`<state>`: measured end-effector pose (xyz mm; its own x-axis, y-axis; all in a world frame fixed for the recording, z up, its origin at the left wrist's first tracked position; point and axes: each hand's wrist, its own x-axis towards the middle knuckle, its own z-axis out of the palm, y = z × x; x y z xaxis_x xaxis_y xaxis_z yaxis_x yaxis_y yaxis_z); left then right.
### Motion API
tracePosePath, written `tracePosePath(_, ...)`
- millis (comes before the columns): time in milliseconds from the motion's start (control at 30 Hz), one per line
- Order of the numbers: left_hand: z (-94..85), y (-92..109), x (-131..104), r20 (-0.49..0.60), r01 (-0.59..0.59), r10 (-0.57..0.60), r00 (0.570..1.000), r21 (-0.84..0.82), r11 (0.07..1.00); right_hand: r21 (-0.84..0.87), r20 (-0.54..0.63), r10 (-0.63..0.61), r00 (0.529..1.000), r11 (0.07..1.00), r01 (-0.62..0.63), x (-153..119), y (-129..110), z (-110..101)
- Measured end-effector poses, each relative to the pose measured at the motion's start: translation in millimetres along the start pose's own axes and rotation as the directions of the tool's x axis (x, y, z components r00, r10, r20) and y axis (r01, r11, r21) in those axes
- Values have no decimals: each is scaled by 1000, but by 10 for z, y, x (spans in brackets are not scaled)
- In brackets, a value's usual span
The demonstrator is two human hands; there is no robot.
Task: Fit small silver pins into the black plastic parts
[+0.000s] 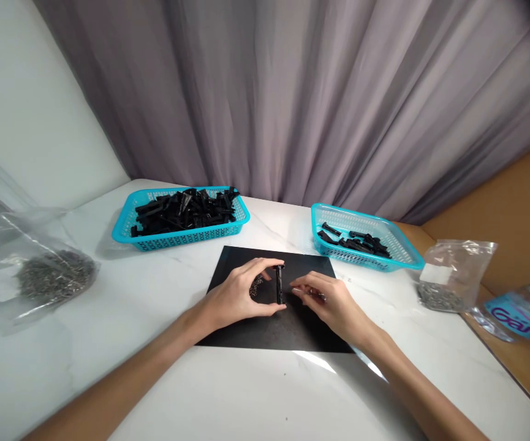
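My left hand grips a slim black plastic part by its two ends, thumb below and finger above, holding it upright over a black mat. Just right of it, my right hand is closed in a pinch, with a small shiny metal piece at its fingertips; its exact kind is too small to tell. The two hands are apart. A small pile of metal pieces lies on the mat, partly hidden behind my left hand. More small metal bits show under my right hand.
A blue basket heaped with black parts stands at back left, another blue basket with fewer at back right. Clear bags of small metal pieces lie left and right. A plastic bottle lies at far right. A curtain hangs behind.
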<state>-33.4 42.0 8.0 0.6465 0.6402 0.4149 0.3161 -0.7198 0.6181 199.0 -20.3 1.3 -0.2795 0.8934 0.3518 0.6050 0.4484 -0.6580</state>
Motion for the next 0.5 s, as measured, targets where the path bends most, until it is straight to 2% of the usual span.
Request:
tracePosePath(300,-7,-27,-10,-30,-86,87,996,36,996,280,74,189,979,939,-202,-14,-60,-78)
tracePosePath(367,-7,-27,-10,-51,-125,128,990,47,991,333,42,222,974,916,-223,-9,-85,-49)
tracePosePath(500,-8,-11,-1,-79,-189,195,978,78,979,429,-88,190,978,893,-135,1,-173,63)
